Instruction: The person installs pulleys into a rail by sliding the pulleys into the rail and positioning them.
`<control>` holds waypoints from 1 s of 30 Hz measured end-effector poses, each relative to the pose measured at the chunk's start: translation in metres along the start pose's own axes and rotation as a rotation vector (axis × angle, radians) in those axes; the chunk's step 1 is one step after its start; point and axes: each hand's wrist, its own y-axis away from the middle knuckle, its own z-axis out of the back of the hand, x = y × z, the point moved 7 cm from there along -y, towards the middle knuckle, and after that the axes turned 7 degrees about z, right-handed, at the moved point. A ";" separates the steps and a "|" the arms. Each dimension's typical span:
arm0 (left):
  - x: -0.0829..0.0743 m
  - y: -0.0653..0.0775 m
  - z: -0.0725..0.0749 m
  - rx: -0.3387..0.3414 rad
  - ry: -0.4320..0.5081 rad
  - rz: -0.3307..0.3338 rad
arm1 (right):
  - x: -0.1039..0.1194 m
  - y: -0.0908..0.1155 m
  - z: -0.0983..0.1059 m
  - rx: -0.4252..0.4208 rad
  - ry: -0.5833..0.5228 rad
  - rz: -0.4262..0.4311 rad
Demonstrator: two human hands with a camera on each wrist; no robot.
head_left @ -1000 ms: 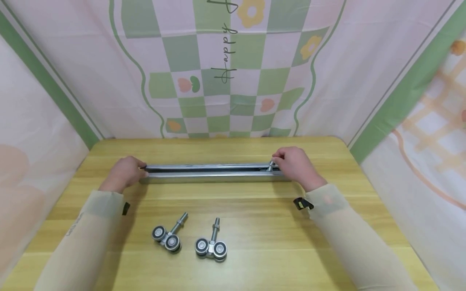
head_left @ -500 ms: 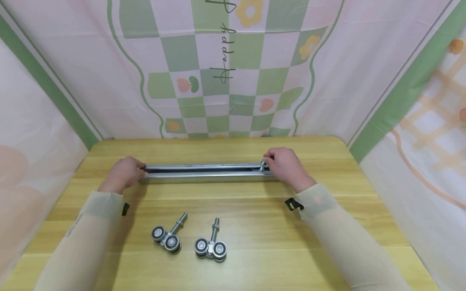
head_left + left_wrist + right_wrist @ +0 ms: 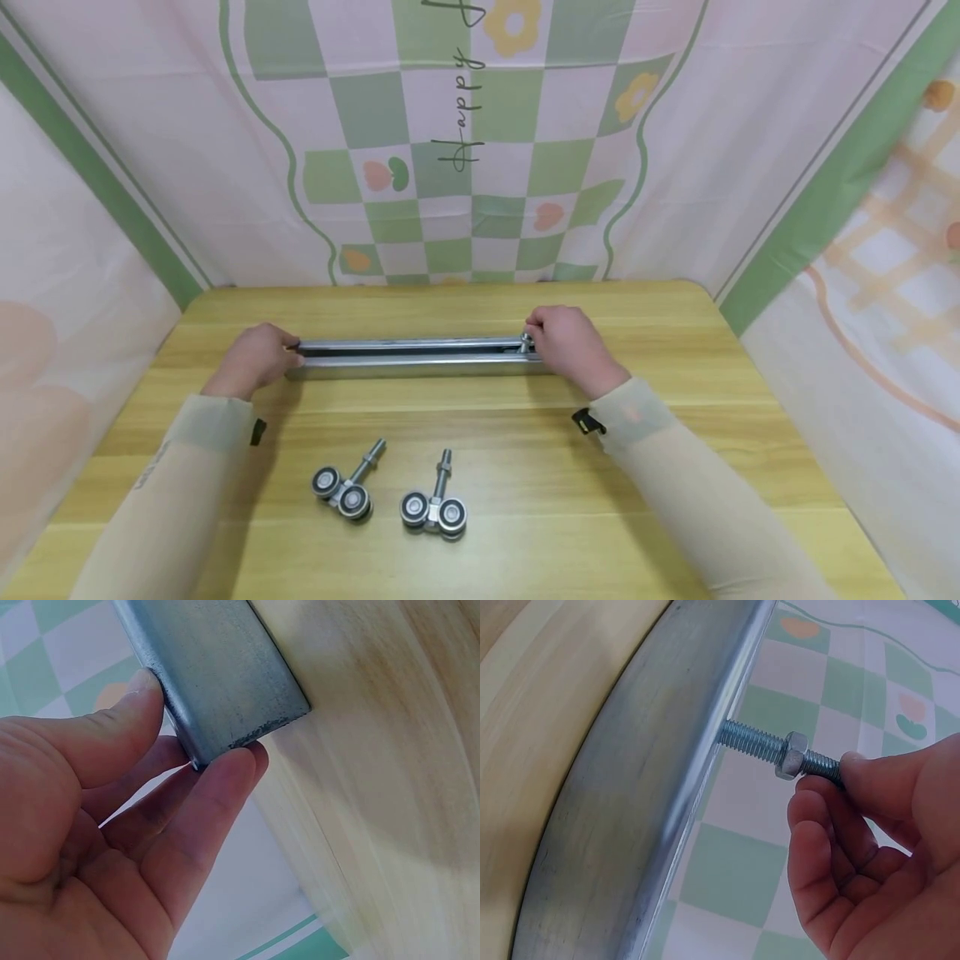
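A curtained-off work space: a pastel checked drape (image 3: 480, 142) lettered "Happy" hangs behind a wood-grain worktop (image 3: 517, 433), side drapes (image 3: 75, 225) flanking it.

Rail (image 3: 420, 367) is showing silver-grey; desk (image 3: 525, 450) is displaying yellow wood grain; far cloth (image 3: 474, 158) is bearing green-and-white checks; near right trolley (image 3: 434, 510) is showing silver and black.

head: bright, soft shadows on tabletop (image 3: 540, 492) | wrists: dimmer | right wrist: rail (image 3: 630, 765) bowed, lens distortion

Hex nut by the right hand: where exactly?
Right wrist view, right of centre: the hex nut sits partway along the threaded bolt, between the slotted metal rail and the right hand.
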 end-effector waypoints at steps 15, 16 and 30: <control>0.003 -0.002 -0.002 -0.007 0.021 0.010 | 0.017 -0.012 -0.010 0.019 0.019 0.047; 0.003 -0.003 -0.002 -0.008 0.023 0.007 | 0.017 -0.012 -0.010 0.021 0.029 0.056; 0.002 -0.002 -0.001 -0.009 0.026 -0.005 | 0.022 -0.015 -0.003 0.027 0.094 0.148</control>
